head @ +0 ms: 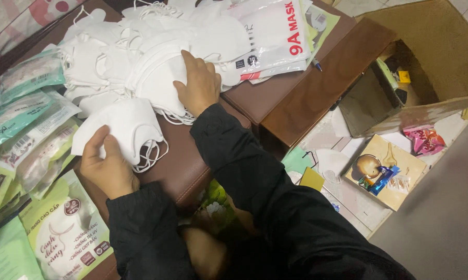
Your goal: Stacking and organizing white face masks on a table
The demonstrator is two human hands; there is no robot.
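Left hand (107, 166) grips small stack of white fabric masks (125, 127); right hand (197, 83) flat on big white mask pile (140, 57); green-white pkgs (63, 233) at 8 o'clock

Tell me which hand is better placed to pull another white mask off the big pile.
Probably the right hand: it already rests on the pile of loose white masks with fingers on the top ones. The left hand is occupied, gripping a small stack of masks nearer the body, apart from the pile.

The white masks (140, 67) look soft, matt cloth; the stool (187, 166) beneath is smooth brown leather-like padding; the packets (31, 129) along its left edge are glossy plastic.
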